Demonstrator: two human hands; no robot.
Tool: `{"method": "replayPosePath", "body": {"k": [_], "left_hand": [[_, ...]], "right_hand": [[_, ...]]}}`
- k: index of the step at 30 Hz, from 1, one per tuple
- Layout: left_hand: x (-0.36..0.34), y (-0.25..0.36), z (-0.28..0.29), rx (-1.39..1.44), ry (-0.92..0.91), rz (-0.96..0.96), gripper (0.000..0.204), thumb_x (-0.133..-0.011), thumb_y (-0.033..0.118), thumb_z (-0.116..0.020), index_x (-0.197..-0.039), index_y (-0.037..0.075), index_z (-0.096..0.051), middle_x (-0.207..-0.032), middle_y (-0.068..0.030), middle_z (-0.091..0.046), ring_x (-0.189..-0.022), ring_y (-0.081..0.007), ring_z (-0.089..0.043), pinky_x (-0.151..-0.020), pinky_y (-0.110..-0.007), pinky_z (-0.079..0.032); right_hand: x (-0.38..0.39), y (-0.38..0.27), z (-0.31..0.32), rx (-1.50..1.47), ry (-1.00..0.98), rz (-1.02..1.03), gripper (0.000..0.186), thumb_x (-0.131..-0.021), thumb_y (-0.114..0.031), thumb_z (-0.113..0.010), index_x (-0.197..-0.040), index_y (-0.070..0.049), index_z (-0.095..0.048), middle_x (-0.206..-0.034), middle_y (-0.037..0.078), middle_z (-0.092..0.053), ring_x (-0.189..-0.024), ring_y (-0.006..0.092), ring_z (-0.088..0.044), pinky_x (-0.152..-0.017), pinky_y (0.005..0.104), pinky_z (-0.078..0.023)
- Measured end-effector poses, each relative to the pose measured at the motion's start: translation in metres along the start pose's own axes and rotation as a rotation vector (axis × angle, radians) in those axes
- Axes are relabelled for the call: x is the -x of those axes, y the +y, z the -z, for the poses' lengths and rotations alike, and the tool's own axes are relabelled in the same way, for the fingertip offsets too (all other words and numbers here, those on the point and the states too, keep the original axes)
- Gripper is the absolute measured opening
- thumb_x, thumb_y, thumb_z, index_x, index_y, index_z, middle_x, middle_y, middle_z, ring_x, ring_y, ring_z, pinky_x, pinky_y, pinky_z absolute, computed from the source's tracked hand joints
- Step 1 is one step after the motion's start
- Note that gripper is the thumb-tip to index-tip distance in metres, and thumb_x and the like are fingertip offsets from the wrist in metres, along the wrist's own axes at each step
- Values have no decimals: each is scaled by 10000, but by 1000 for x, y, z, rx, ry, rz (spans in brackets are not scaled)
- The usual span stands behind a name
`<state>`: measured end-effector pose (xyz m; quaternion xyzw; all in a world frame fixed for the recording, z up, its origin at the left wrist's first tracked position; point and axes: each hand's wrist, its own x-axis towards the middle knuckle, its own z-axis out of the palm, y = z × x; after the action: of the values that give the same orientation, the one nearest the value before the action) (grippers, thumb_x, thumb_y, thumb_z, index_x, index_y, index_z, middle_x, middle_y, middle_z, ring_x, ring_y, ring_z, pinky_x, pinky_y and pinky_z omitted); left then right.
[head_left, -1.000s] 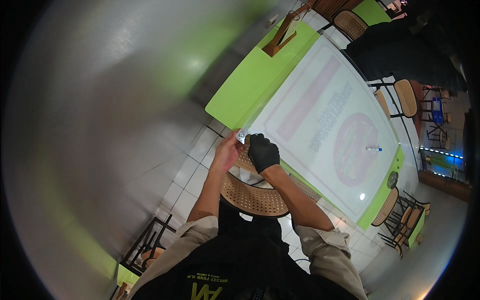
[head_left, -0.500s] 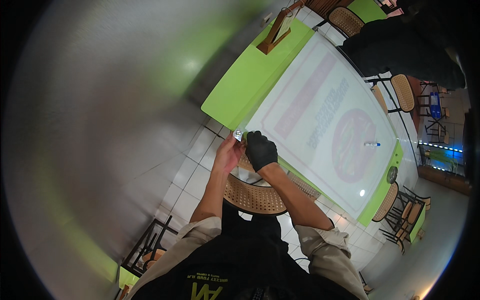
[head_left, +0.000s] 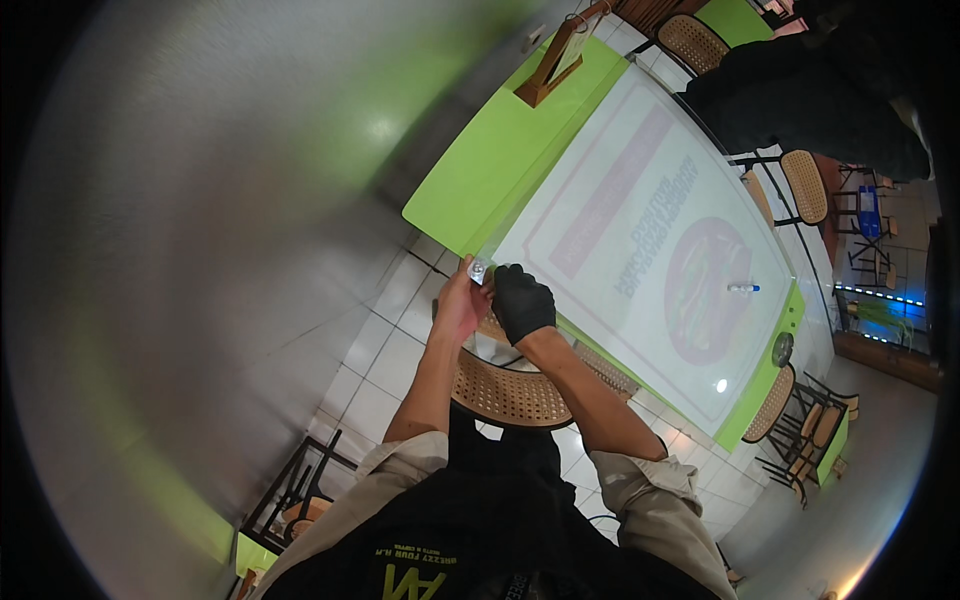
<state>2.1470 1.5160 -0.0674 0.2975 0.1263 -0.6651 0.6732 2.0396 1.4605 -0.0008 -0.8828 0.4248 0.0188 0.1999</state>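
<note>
My bare left hand (head_left: 461, 298) grips a small shiny metal fitting (head_left: 477, 270) at the near-left corner of a large translucent white sheet (head_left: 610, 250), which has a pale pink printed design and lies on a green table (head_left: 500, 140). My right hand (head_left: 523, 300), in a black glove, is closed just right of the fitting; what its fingers hold is hidden. A white marker with a blue cap (head_left: 743, 288) lies on the sheet toward its right side. A round dark metal object (head_left: 783, 349) sits on the table's green right edge.
A wooden stand with cards (head_left: 548, 78) is at the table's far end. A person in black (head_left: 800, 100) is at the upper right. A cane chair (head_left: 510, 395) is below my hands; others (head_left: 805, 185) surround the table. A grey wall (head_left: 180, 250) fills the left.
The view has shifted slightly since a second ago, moving the table left and up in it. My hands stay together at the sheet's corner, with small finger movements.
</note>
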Motion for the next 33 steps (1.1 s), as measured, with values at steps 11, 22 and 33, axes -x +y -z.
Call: {"method": "replayPosePath", "body": {"k": [11,22,33], "left_hand": [[13,1,-3,-53,120,-26,316,-1006,337,-473,-1167,75,-543,-993,-47,-607,-856,-150,-566,-706,-288,-441],[22,18,-17,-572,125,-125,279,-964,212,-561,-1173,26,-569,-1037,-69,-648,-894,-166,-616,-785,-298,-481],[16,7,-5,-713,142,-173,236,-963,181,-579,-1133,23,-624,-901,-8,-656,-708,-71,-537,-647,-233,-431]], "right_hand": [[5,-1,3,23,-23,-24,243,-725,-95,-660,-945,-69,-560,-881,136,-582,-795,308,-649,-625,430,-536],[8,2,-2,8,-15,22,174,-812,-108,-601,-982,-75,-582,-885,129,-595,-779,294,-659,-628,405,-548],[6,1,-10,52,-68,-15,124,-837,-125,-587,-946,-66,-586,-897,133,-600,-795,288,-662,-652,404,-555]]}}
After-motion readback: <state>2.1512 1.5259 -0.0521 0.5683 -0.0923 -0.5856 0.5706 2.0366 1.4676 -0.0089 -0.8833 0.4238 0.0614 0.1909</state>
